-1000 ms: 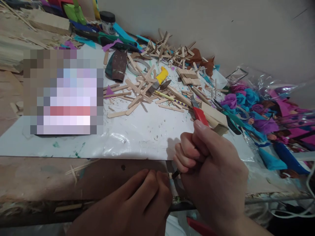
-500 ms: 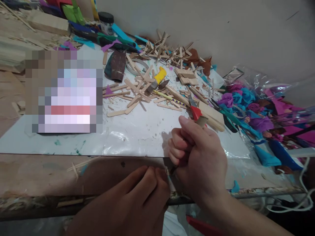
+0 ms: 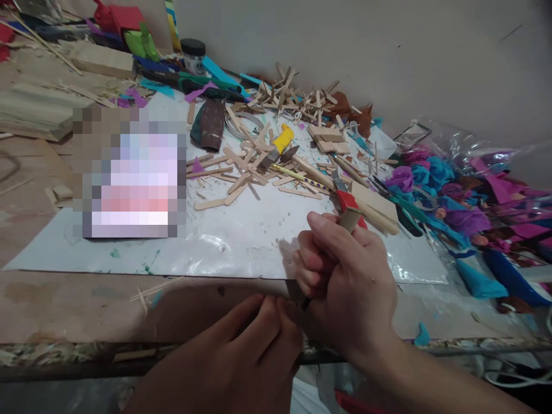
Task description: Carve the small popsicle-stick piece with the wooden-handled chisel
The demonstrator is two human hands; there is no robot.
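My right hand (image 3: 347, 276) is a fist around a narrow tool whose flat olive-grey end (image 3: 350, 218) sticks out above the thumb; a dark tip shows below the fingers, and its kind is unclear. My left hand (image 3: 259, 345) lies low at the table's front edge, its fingers curled and pressed together, just left of my right hand. Whatever those fingers hold is hidden beneath them. Just beyond my right fist lie a red-handled cutter (image 3: 346, 200) and a pale wood block (image 3: 375, 201).
A white sheet (image 3: 207, 247) covers part of the table, with a blurred-out screen (image 3: 133, 190) on it. Scattered craft sticks (image 3: 241, 172), a yellow-handled tool (image 3: 283, 138) and a sandpaper roll (image 3: 209, 125) lie behind. Crepe-paper flowers (image 3: 440, 172) fill the right side.
The whole view has shifted slightly, so the table's things appear further right and lower. My right fist has turned or shifted a little, and more of the tool's flat end shows.
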